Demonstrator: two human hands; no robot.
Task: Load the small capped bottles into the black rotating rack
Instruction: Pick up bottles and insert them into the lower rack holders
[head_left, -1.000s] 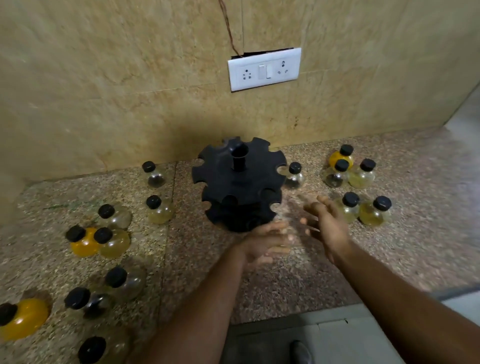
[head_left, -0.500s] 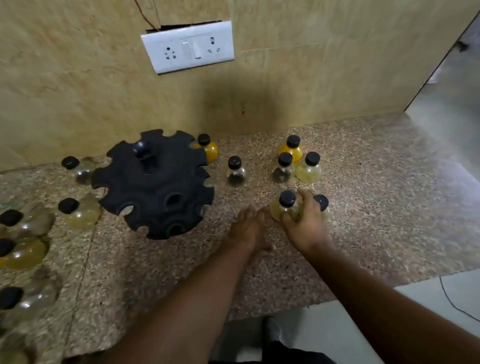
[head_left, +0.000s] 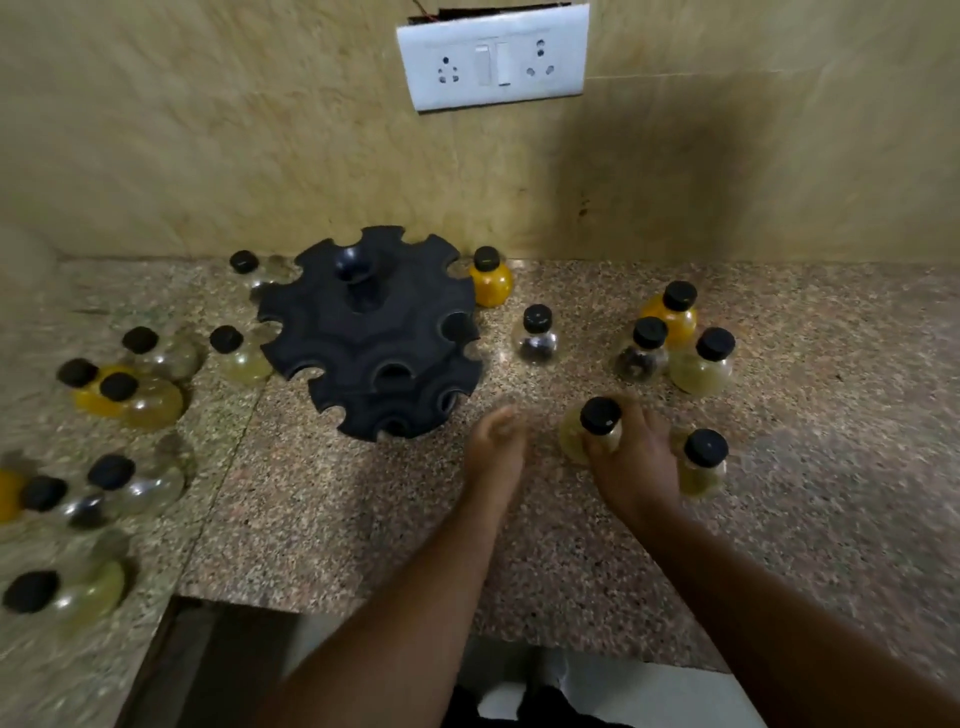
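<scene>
Right fingers: the fingers (head_left: 638, 418) of the right hand (head_left: 631, 465) curl round a pale yellow bottle (head_left: 574, 439), clamped just below its black cap (head_left: 600, 415).
Left fingers: the left hand (head_left: 493, 447) lies low over the granite counter (head_left: 363, 519), just left of that bottle. Motion blur smears its fingertips, so whether they are apart or together cannot be told.
Held bottle: near and right of the black rotating rack (head_left: 371, 338), apart from it. Whether it stands on the counter or is lifted is unclear.
Rack: upright on the counter, centre left, close to the far wall.
Other bottles: a capped bottle (head_left: 701, 462) just right of the right hand, and a cluster of three bottles (head_left: 704, 366) farther back. A clear bottle (head_left: 537, 338) and an orange bottle (head_left: 491, 280) stand right of the rack.
Hard to see: the bottles at left (head_left: 124, 389) are blurred, some cut off by the left edge. The right hand hides much of the held bottle.
Since earlier: a second ago both hands hung in the air by the rack, holding nothing. Half a second ago the right hand already gripped this bottle.
</scene>
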